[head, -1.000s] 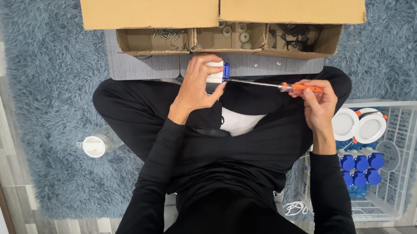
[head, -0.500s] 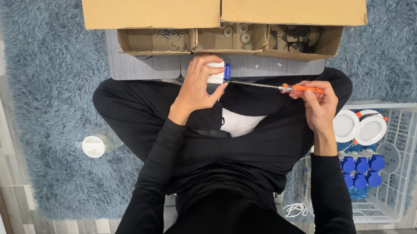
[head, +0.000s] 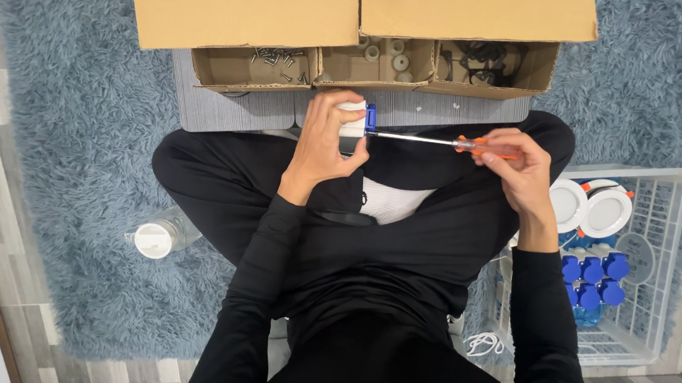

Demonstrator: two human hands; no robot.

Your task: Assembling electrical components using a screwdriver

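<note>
On shaggy blue-grey rug (head: 66, 116), over grey wood-look floor:

- Cardboard box (head: 353, 16), large, flaps open, at top of view; three shallow compartments along its near side: left with loose dark screws (head: 274, 57), middle with small pale round parts (head: 390, 55), right with black rings (head: 477, 69).
- Grey ribbed mat (head: 227, 107), flat, just below box, partly under crossed legs in black.
- White wire basket (head: 648, 261), at right side, just beside right knee; round white fittings (head: 588, 207) in upper part, blue capped pieces (head: 591, 281) in rows below.
- Clear bottle (head: 158, 236) with white cap, lying on rug beside left thigh.
- Orange-handled screwdriver (head: 448, 143), level, shaft pointing left, tip meeting small part.
- Small white-and-blue part (head: 358, 121), above lap, just below box front.

Left hand (head: 324, 146): fingers wrapped tight round white-and-blue part. Right hand (head: 519, 168): closed on screwdriver handle. Hands apart, joined only by tool.
</note>
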